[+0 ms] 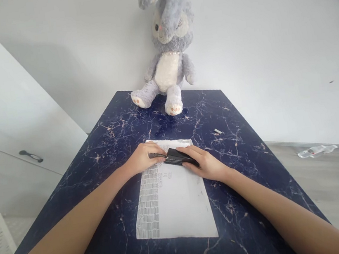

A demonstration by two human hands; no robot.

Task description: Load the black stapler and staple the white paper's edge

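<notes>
A black stapler [181, 157] lies across the upper part of a printed sheet of paper [184, 204]. Its dark body sits under my right hand [204, 162], with fingers along the top and thumb on the near side. My left hand [144, 157] pinches a thin dark part at the stapler's left end. Whether that part is joined to the body is hard to make out. Dense print runs down the left side of the sheet; its right side is mostly blank.
A grey plush rabbit [168, 71] sits at the back of the blue marbled table [104, 152], against the wall. A small white piece [218, 131] lies right of the paper. On the floor at right is clear plastic [316, 151]. A white cabinet [6, 123] stands left.
</notes>
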